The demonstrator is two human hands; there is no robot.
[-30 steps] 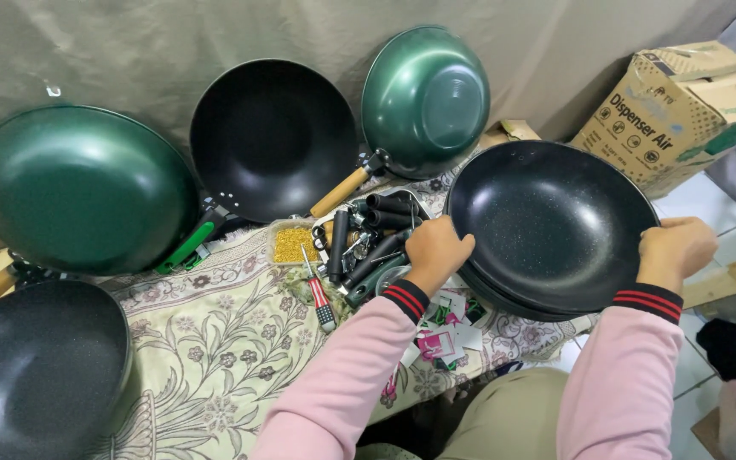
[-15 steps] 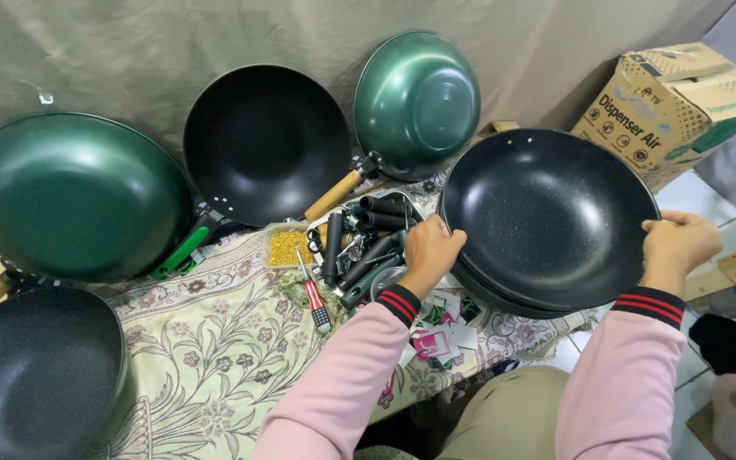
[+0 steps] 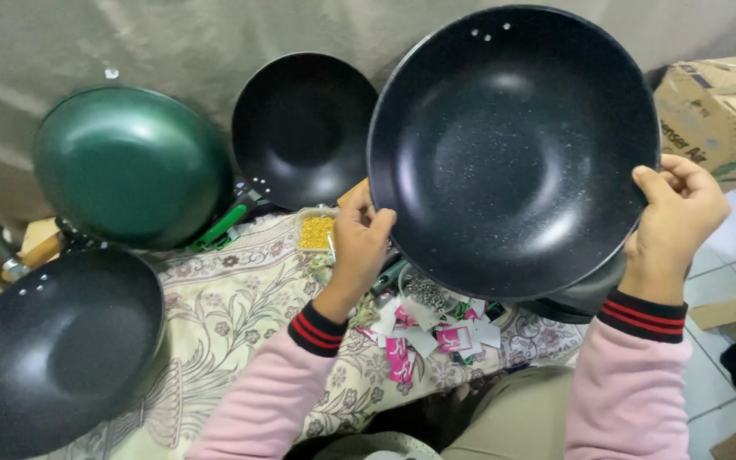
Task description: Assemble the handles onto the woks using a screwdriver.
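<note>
the black speckled wok [image 3: 513,153], low over the stack a second ago, is now lifted and tilted toward the camera, left hand [image 3: 359,243] grasping its rim at 8 o'clock, right hand [image 3: 675,217] at 3 o'clock, above the floral-clothed worktop [image 3: 232,315].

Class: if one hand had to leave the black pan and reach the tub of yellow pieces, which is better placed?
Probably the left hand: it holds the black pan at the rim beside the yellow tub, while the right hand holds the opposite rim, near the cardboard box.
</note>
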